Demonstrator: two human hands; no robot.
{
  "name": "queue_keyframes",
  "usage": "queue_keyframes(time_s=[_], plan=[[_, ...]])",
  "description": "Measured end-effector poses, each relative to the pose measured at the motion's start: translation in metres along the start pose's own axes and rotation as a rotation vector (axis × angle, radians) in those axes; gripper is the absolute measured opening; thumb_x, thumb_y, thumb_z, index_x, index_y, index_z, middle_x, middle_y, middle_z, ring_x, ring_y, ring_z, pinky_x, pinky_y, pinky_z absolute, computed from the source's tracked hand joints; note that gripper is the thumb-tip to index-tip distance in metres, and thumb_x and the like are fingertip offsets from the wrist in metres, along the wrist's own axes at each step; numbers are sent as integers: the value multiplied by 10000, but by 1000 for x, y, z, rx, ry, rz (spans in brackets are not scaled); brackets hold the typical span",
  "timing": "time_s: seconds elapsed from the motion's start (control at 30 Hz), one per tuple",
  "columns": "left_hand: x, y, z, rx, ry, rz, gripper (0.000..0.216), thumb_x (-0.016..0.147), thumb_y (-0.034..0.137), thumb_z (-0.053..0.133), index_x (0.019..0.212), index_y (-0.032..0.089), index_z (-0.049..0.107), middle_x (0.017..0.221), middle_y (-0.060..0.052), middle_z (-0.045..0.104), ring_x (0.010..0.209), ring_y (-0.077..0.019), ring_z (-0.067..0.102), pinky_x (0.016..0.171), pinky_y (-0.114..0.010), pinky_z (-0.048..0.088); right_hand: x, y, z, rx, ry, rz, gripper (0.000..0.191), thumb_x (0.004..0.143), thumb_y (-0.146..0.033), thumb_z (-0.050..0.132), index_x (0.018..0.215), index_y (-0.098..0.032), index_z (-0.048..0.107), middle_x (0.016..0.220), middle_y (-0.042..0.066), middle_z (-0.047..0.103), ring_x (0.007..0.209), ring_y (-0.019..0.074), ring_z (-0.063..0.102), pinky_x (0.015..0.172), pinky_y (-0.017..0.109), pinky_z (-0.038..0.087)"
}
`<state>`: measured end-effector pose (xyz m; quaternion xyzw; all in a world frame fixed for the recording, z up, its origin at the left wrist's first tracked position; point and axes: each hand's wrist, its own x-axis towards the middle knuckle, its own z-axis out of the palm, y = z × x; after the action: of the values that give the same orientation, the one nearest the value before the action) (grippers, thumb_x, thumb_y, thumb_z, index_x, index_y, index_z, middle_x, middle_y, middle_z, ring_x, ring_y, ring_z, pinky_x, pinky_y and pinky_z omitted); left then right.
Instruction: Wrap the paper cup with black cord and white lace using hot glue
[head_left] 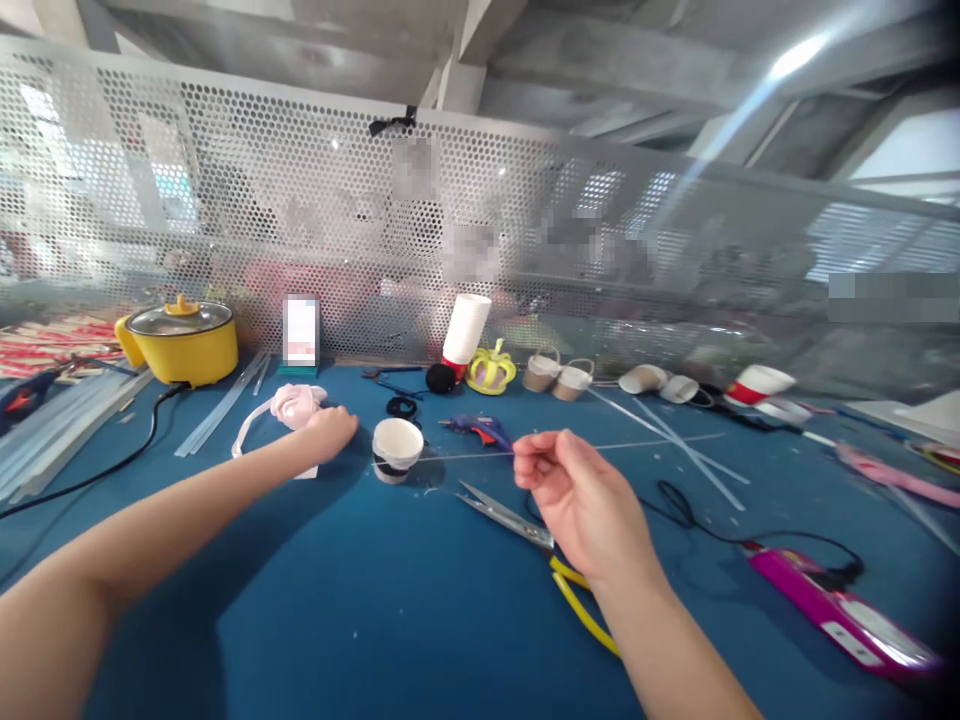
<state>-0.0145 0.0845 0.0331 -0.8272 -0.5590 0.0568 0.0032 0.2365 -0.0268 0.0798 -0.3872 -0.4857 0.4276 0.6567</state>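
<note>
My left hand (334,430) is curled just right of a pale pink fabric roll with a trailing strip (296,405). Its fingertips are turned away, so anything inside is hidden. My right hand (581,490) is closed in a pinch on a thin clear stick (465,457), which stretches leftward across the front of a paper cup (397,440). The cup stands upright with a black band round its lower part. Beneath my right hand and wrist lie scissors (510,518) with yellow handles, blades apart. Behind its fingertips is a blue glue gun (480,428).
A yellow electric pot (187,345) and a phone (301,332) stand at the back left. Stacked cups (469,328), a yellow woven piece (491,370) and small handled cups (541,372) line the perforated screen (292,200). A purple power strip (840,610) lies right, its cable on the table.
</note>
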Motion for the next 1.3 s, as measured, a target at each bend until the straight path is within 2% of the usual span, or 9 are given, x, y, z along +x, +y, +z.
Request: queue_keyframes(time_s=[0.13,0.33,0.57,0.7,0.77,0.93,1.0,1.13,1.3], plan=[[16,0,-8,1,17,-39,304,852,301,501,1120,158,517,1136,-87,552,968,-192,568,811,-394,492,-4,5,0,12,8,31,240,743,-420,627,692,-185,637,695,48,651,549,129,578,470,262,499],[28,-74,-57,-4,144,-295,326,847,303,509,1133,146,506,1134,-89,551,970,-199,568,807,-404,493,-2,4,-8,32,28,46,219,750,-405,623,692,-197,653,692,42,654,556,126,575,489,259,502],[-9,-118,-47,-116,36,-386,320,843,308,514,1113,136,521,1117,-80,561,963,-210,572,801,-402,496,-4,8,-7,19,-33,58,238,773,-422,590,708,-199,645,713,44,662,571,135,588,499,271,511],[-34,-96,-72,-209,202,-299,323,801,154,529,1104,43,545,1087,-160,608,1033,-306,546,867,-432,442,-1,12,-4,82,-92,116,274,801,-450,547,731,-206,648,737,37,672,624,131,616,552,261,536],[-48,-69,-85,-306,264,-157,376,812,182,510,1181,108,509,1099,-107,626,993,-250,579,869,-366,454,2,12,1,179,-94,175,249,812,-420,544,731,-208,645,743,26,672,644,117,622,594,242,547],[-82,18,-76,-1013,246,605,522,765,241,599,1262,207,442,1175,-86,609,992,-186,610,801,-282,519,1,4,23,438,-146,353,191,841,-300,538,727,-186,640,760,15,668,654,75,616,656,171,551],[-93,43,-66,-1227,384,734,330,813,264,544,1136,202,566,1146,-90,626,995,-194,615,799,-291,524,-2,1,32,489,-191,420,209,865,-274,504,740,-175,639,763,18,667,651,65,615,656,148,547],[-103,58,-58,-1343,584,632,205,854,279,485,898,182,661,878,-67,713,816,-164,664,744,-281,541,-3,1,38,592,-122,516,234,889,-215,460,752,-152,640,738,14,664,604,37,608,600,89,523],[-97,47,-56,-1762,629,411,213,839,360,499,914,179,581,821,-43,717,665,-138,660,649,-292,542,9,8,25,536,158,314,162,822,-126,545,678,-148,616,653,-7,654,551,25,597,553,75,505]])
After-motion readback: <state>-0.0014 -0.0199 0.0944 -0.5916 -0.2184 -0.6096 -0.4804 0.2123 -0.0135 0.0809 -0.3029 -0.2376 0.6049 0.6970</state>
